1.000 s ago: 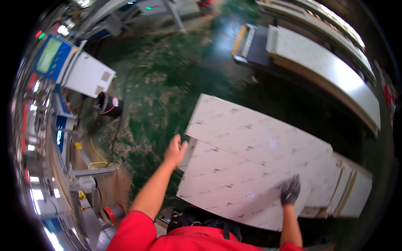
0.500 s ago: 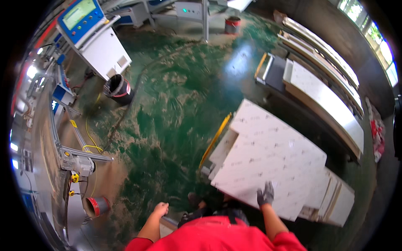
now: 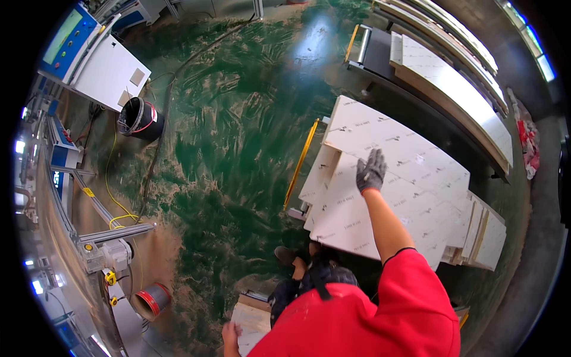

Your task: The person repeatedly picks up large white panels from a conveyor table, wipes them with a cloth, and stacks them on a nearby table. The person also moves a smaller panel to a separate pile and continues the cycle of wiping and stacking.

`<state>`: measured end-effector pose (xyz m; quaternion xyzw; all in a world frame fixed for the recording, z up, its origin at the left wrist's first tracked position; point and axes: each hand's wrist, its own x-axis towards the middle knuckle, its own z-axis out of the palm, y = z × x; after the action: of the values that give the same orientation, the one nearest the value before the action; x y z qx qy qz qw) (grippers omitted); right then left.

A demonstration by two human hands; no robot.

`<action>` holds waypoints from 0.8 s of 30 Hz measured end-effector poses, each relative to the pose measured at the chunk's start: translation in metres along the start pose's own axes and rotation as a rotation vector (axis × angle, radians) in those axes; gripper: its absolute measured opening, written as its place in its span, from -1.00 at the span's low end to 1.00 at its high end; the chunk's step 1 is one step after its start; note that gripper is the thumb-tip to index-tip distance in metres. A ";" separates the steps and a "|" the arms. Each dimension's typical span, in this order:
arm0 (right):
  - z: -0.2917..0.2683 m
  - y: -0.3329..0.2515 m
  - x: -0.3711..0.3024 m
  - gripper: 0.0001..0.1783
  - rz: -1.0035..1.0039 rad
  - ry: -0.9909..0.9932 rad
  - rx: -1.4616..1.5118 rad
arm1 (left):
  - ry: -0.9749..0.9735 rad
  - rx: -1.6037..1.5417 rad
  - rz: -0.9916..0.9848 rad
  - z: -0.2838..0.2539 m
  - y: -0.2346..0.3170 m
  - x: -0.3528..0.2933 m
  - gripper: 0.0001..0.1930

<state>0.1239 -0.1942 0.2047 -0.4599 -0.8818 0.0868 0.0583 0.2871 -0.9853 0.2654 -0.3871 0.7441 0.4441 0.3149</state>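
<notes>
My right hand, in a grey work glove, rests with outstretched fingers on a stack of white printed boards. The top sheets lie askew, so their edges and corners overlap. My bare left hand is low in the picture, beside the left edge of a pale board near my legs. Its fingers are small and blurred; whether they touch that board I cannot tell.
A yellow bar stands along the stack's left side. More long boards lie on a rack at far right. On the left are a black bucket, a control cabinet, a machine frame with motor and a grey-red bucket.
My right hand has reached farther forward across the boards. My left hand has moved down, closer to the lower edge. The view has shifted, bringing a pale board near my legs further into sight.
</notes>
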 end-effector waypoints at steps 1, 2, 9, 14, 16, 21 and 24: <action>0.011 -0.012 0.032 -0.24 0.108 0.044 -0.015 | -0.005 0.101 -0.099 -0.009 -0.011 -0.011 -0.74; 0.017 -0.028 0.060 -0.21 0.195 0.078 -0.006 | 0.022 0.081 -0.177 -0.015 -0.022 -0.026 -0.74; -0.004 -0.302 -0.095 -0.43 -1.382 -0.570 0.613 | -0.014 0.244 -0.271 0.035 0.031 -0.079 -0.71; -0.043 -0.283 -0.144 -0.28 -1.282 -0.495 0.869 | 0.036 -0.160 -0.011 0.076 0.105 -0.091 -0.63; -0.031 -0.235 -0.088 -0.32 -1.084 -0.504 0.474 | 0.039 -0.065 0.005 0.081 0.105 -0.091 -0.61; -0.013 -0.093 0.026 -0.40 -0.506 -0.324 0.048 | 0.057 0.009 -0.055 0.068 0.032 -0.077 -0.61; -0.022 -0.058 0.015 -0.32 -0.331 -0.079 -0.105 | 0.087 -0.061 -0.044 0.048 -0.007 -0.037 -0.63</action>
<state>0.0728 -0.2119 0.2386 -0.3073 -0.9503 0.0479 0.0129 0.3177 -0.9333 0.2728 -0.4320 0.7346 0.4420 0.2800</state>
